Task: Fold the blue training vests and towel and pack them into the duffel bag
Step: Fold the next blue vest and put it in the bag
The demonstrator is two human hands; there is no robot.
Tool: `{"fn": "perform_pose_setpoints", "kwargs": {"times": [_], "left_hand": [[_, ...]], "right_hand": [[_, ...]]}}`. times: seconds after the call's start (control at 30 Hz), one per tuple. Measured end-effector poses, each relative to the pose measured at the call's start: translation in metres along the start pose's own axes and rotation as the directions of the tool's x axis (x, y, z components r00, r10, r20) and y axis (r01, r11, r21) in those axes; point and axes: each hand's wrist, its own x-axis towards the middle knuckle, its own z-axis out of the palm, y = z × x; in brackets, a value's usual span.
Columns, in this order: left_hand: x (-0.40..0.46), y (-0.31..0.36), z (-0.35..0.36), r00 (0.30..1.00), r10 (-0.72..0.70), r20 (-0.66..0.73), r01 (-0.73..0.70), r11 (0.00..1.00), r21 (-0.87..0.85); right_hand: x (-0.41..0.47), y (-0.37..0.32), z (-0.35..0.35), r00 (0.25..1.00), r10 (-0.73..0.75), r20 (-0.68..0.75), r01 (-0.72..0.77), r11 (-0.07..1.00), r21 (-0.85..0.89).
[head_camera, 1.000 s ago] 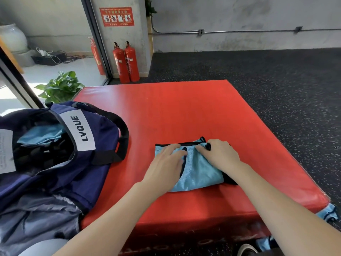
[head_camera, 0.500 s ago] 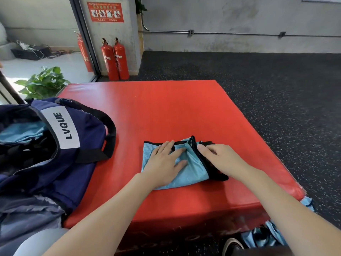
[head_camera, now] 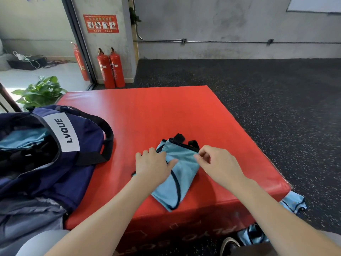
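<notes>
Left grip (head_camera: 152,164) apparently atop vest (head_camera: 180,174)

We see both our forearms reach forward from the lower edge of the view, bare to the elbows, and they come closer together toward the hands. Our left hand (head_camera: 152,164) lies palm down, its fingers straight and close together, the thumb spread out to the right. Our right hand (head_camera: 216,164) is held with its back upward and the wrist a little bent; its fingers are curled inward and the thumb tip meets the index finger in a pinch.
</notes>
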Motion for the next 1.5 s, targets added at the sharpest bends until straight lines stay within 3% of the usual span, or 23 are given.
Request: {"fn": "perform_pose_setpoints", "kwargs": {"times": [0.1,0.2,0.27,0.37,0.5,0.63,0.73,0.9,1.1,1.27,1.5], "left_hand": [[-0.011,-0.005,-0.008,1.000,-0.011,0.028,0.015,0.990,-0.138],[-0.021,-0.014,-0.001,0.997,0.048,-0.063,-0.057,0.988,-0.146],[-0.023,-0.023,0.010,0.987,0.092,-0.134,-0.114,0.980,-0.166],[-0.025,-0.035,0.024,0.969,0.118,-0.215,-0.151,0.978,-0.142],[-0.033,-0.043,0.028,0.964,0.164,-0.208,-0.183,0.980,-0.077],[-0.050,-0.052,0.019,0.930,0.305,-0.204,-0.356,0.883,-0.306],[-0.072,-0.053,0.012,0.925,0.328,-0.192,-0.380,0.780,-0.497],[-0.100,-0.062,0.018,0.915,0.380,-0.137,-0.390,0.744,-0.543],[-0.105,-0.071,0.029,0.921,0.298,-0.250,-0.389,0.731,-0.561],[-0.105,-0.066,0.025,0.844,0.317,-0.433,-0.488,0.789,-0.374],[-0.105,-0.068,0.031,0.919,0.276,-0.282,-0.388,0.756,-0.527]], "right_hand": [[0.000,-0.005,0.012,0.992,-0.033,0.118,0.038,0.998,-0.041],[0.001,-0.002,0.022,0.946,-0.084,0.314,0.106,0.993,-0.053],[0.001,-0.002,0.024,0.932,-0.104,0.348,0.144,0.986,-0.089],[0.001,-0.002,0.026,0.927,-0.113,0.359,0.169,0.977,-0.128],[-0.006,0.002,0.027,0.924,-0.163,0.347,0.212,0.971,-0.108],[-0.018,0.005,0.023,0.918,-0.282,0.280,0.295,0.956,-0.004],[-0.033,0.004,0.023,0.907,-0.326,0.266,0.315,0.945,0.085],[-0.061,0.009,0.025,0.875,-0.366,0.318,0.338,0.930,0.142],[-0.079,0.020,0.034,0.910,-0.341,0.237,0.285,0.927,0.243],[-0.086,0.019,0.033,0.910,-0.351,0.222,0.303,0.926,0.224],[-0.081,0.027,0.029,0.921,-0.322,0.217,0.261,0.927,0.268]]}}
